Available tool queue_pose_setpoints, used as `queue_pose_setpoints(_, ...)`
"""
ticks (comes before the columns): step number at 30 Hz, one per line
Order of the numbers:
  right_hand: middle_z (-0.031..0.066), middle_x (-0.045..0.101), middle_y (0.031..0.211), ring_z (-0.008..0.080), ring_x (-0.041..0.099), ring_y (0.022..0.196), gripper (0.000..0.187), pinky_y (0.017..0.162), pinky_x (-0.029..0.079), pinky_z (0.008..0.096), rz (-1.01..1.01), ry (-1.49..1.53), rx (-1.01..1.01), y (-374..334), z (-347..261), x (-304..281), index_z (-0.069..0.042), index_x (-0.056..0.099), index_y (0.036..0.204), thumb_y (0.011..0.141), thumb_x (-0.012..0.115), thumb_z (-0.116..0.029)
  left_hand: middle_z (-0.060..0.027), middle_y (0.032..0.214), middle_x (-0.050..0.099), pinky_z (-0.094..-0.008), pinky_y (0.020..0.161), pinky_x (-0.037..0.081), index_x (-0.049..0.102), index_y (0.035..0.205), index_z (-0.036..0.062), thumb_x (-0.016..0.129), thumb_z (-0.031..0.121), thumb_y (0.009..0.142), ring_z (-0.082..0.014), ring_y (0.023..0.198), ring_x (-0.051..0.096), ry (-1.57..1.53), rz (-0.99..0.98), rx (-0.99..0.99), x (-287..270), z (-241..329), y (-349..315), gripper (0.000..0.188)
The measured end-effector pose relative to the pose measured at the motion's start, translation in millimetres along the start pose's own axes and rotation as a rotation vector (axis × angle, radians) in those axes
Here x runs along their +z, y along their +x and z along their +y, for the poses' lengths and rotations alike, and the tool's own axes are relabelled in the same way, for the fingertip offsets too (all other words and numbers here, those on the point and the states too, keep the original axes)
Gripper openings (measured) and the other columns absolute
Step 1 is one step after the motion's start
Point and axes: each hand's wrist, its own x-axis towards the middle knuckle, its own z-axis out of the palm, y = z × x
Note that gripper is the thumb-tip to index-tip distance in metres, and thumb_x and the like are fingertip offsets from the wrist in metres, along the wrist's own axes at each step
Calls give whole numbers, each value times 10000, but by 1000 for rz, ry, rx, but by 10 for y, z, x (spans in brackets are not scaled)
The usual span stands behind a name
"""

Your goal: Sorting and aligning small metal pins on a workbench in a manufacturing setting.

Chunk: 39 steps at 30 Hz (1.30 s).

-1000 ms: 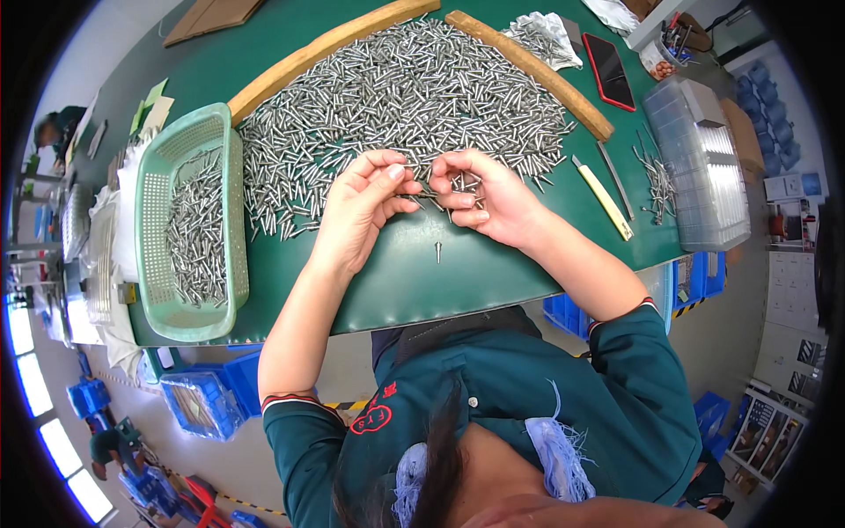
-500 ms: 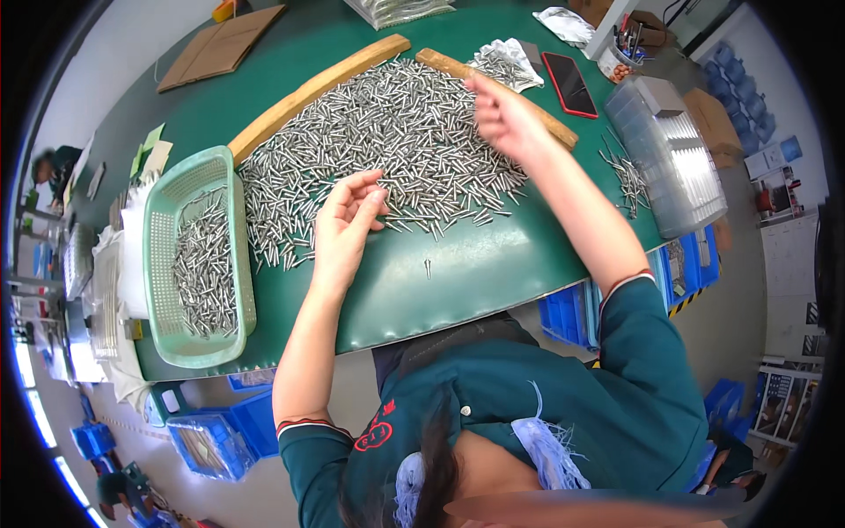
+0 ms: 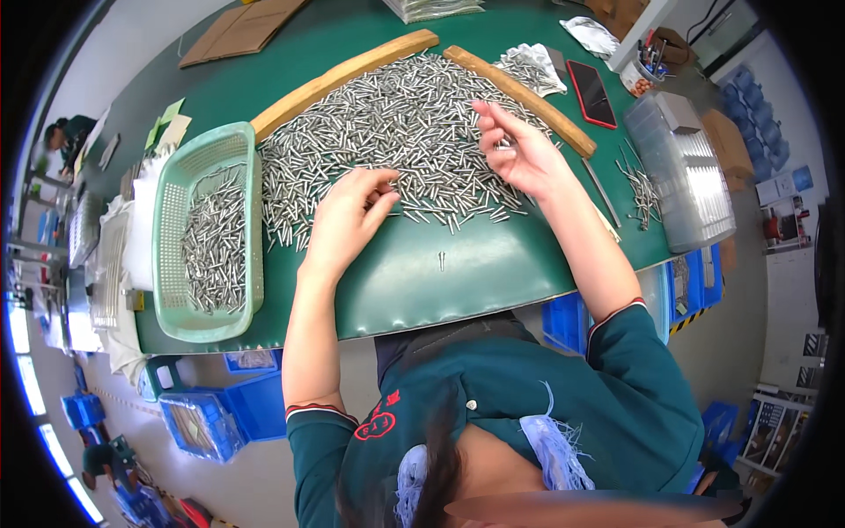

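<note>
A wide pile of small metal pins (image 3: 378, 114), slim and silvery with narrower ends, is spread over the green table. At its near edge my left hand (image 3: 348, 216) is curled, palm down, its fingertips and thumb close to the pins; whatever lies between them is hidden. Above the pile's right side, my right hand (image 3: 528, 158) is turned partly palm up. Its fingers are loosely bent and apart, and no object shows in them. One single pin (image 3: 442, 260) lies apart on the bare green surface, nearer to me than the pile.
A green plastic basket (image 3: 165, 255) with many pins stands at the left. Wooden bars (image 3: 343, 75) border the pile's far side. Rightward are a red-edged phone (image 3: 591, 92), a loose bunch of thin metal pieces (image 3: 642, 189) and clear plastic boxes (image 3: 678, 176). Blue bins (image 3: 563, 321) sit below the table.
My right hand has come down and nearer, its palm turned further up. My left hand has rolled over to face down at the pile's edge. The whole view has shifted slightly.
</note>
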Motion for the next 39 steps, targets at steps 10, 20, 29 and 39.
queue_pose_setpoints(10, -52, 546, 651, 33, 486, 607, 185, 543, 401, 220, -69, -1381, -184, -174, 448, 132, -60, 657, 905, 841, 648, -234, -100, 934, 540, -389, 721, 491, 571, 980, 85, 651, 159, 780, -289, 860, 590, 260, -258, 6, 116, -16, -93, 228)
queue_pose_setpoints(20, 32, 633, 799, 213, 635, 756, 154, 630, 506, 346, -202, -2148, -536, -195, 767, 154, -146, 626, 920, 829, 604, -269, -91, 961, 550, -388, 722, 501, 580, 961, 68, 626, 124, 774, -281, 872, 598, 281, -269, 27, 62, 39, -114, 200)
queue_pose_setpoints(29, 19, 601, 714, 201, 631, 690, 158, 562, 509, 342, -236, -2152, -676, -217, 800, 152, -159, 630, 886, 783, 644, -278, -50, 785, 523, -310, 634, 414, 547, 780, 78, 557, 104, 739, -185, 682, 551, 890, -84, 330, 286, 35, -229, 49)
queue_pose_setpoints(39, -47, 564, 716, 33, 488, 642, 197, 576, 412, 211, -36, -1111, -318, -151, 671, 160, -61, 642, 927, 859, 633, -245, -104, 755, 510, -356, 664, 480, 533, 792, 39, 540, 72, 723, -251, 702, 574, 642, -40, 214, 281, -8, -178, 77)
